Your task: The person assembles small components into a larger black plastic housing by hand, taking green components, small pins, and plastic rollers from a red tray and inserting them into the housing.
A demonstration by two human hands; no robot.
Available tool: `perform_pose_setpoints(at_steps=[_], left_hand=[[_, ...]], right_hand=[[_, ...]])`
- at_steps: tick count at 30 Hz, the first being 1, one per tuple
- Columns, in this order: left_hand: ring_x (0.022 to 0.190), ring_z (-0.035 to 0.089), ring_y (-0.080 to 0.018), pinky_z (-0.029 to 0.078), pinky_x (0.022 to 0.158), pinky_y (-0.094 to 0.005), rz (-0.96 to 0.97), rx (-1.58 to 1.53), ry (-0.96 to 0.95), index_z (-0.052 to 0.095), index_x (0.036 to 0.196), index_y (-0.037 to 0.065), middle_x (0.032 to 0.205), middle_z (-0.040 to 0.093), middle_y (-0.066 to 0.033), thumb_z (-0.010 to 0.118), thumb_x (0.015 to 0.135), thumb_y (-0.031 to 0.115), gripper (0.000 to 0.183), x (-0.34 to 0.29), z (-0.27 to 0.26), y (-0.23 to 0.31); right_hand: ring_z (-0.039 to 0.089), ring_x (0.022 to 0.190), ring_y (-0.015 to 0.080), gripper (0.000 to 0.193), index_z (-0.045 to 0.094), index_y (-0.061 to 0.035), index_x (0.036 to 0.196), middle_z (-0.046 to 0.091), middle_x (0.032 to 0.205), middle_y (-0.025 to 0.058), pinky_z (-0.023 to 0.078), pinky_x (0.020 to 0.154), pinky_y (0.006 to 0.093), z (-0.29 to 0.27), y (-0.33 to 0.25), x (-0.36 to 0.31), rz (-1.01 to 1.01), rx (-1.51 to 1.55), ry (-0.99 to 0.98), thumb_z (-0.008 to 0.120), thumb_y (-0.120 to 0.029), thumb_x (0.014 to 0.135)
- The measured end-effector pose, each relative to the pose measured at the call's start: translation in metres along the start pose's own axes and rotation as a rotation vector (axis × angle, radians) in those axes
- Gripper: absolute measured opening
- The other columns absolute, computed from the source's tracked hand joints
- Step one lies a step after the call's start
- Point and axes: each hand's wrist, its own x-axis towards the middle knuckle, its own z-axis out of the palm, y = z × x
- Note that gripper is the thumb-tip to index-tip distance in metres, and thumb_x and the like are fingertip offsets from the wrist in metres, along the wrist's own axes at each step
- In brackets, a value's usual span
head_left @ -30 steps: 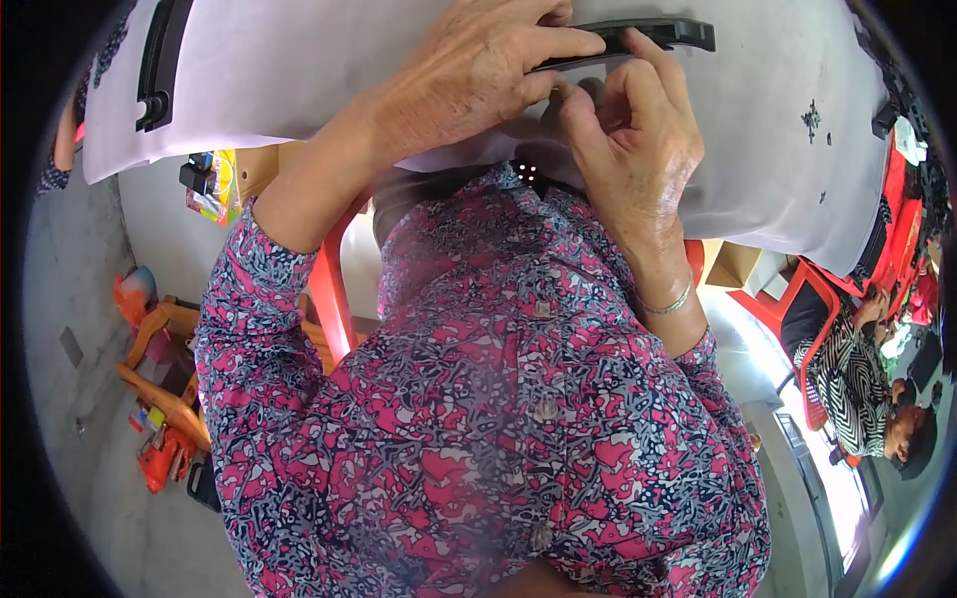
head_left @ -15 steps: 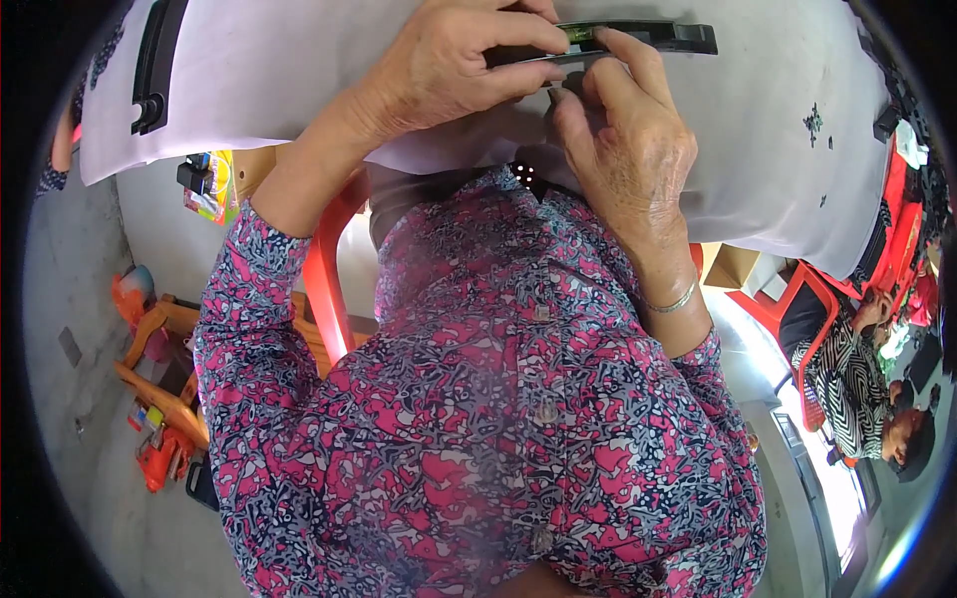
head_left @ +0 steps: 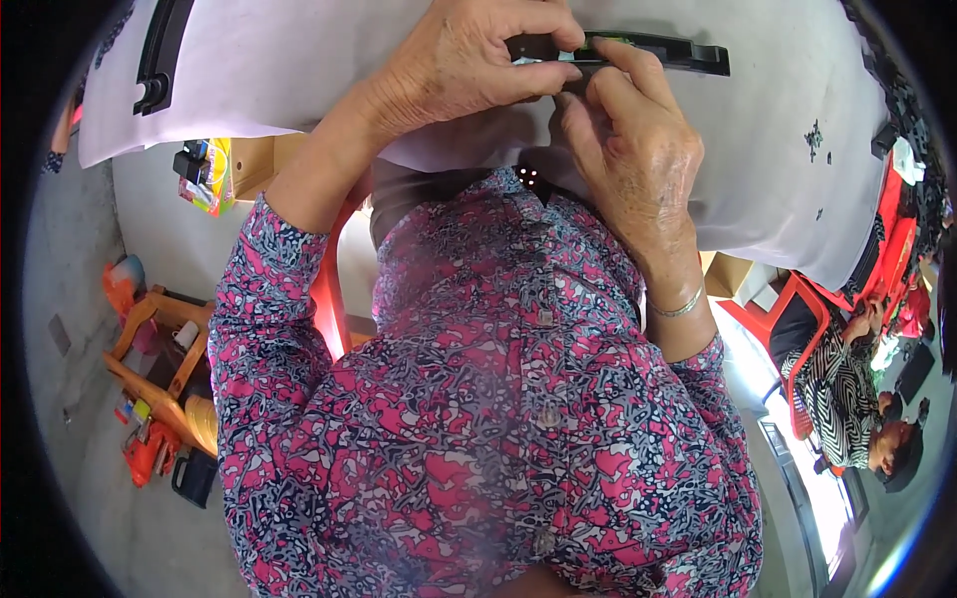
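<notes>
While the left hand (head_left: 469, 65) stays clamped on the black strip (head_left: 638, 50), the right hand (head_left: 638, 149) has slid up, fingertips now pinching its near edge over the white table (head_left: 778, 169).

We see a black strip (head_left: 638, 50) with a green patch on it. The counter (head_left: 778, 149) is white, with small dark specks toward its right. Another black strip (head_left: 159, 55) lies at its far left. Our shirt (head_left: 498, 419) is pink and red with a dense navy and grey-white mottled print. Silver bracelet (head_left: 680, 305). Red chair (head_left: 329, 299) by our side; orange wooden rack (head_left: 150, 359) on the grey floor (head_left: 70, 249). A person (head_left: 847, 389) at right wears a black-and-white zebra pattern.
</notes>
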Motion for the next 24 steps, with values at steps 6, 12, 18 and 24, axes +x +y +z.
perform_pose_setpoints(at_steps=[6,12,18,24], left_hand=[[0.077,0.064,-0.0217,0.05,0.068,-0.0326,-0.362,-0.213,0.026,0.067,0.091,-0.001,0.088,0.062,-0.0089,0.075,0.079,0.003,0.015,0.002,-0.004,0.014],[0.077,0.063,-0.0204,0.05,0.068,-0.0323,-0.437,0.06,-0.1,0.065,0.089,0.0,0.087,0.061,-0.0077,0.076,0.078,0.002,0.015,0.008,-0.005,0.024],[0.076,0.061,-0.0197,0.049,0.067,-0.0326,-0.45,0.069,-0.129,0.064,0.088,0.0,0.086,0.06,-0.0074,0.076,0.078,0.002,0.015,0.009,-0.007,0.026],[0.074,0.06,-0.0216,0.048,0.065,-0.0331,0.045,0.009,0.023,0.064,0.088,0.0,0.085,0.059,-0.0079,0.075,0.077,0.0,0.015,-0.001,0.003,-0.004]], right_hand=[[0.067,0.069,0.0289,0.011,0.064,-0.0066,0.08,0.061,0.095,0.007,0.055,0.062,0.0404,-0.005,0.004,0.005,-0.127,-0.101,-0.124,0.074,-0.011,0.077],[0.067,0.067,0.0291,0.012,0.065,-0.0066,0.081,0.065,0.103,0.0067,0.055,0.06,0.0391,-0.005,0.009,0.004,-0.18,-0.055,-0.108,0.075,-0.013,0.079],[0.07,0.07,0.0284,0.013,0.066,-0.0067,0.081,0.069,0.114,0.0056,0.057,0.061,0.0388,-0.012,0.021,0.002,-0.08,-0.014,-0.051,0.075,-0.015,0.079],[0.07,0.07,0.0281,0.013,0.067,-0.0063,0.082,0.07,0.113,0.0042,0.057,0.06,0.0386,-0.01,0.02,0.005,-0.084,-0.081,-0.05,0.076,-0.015,0.079]])
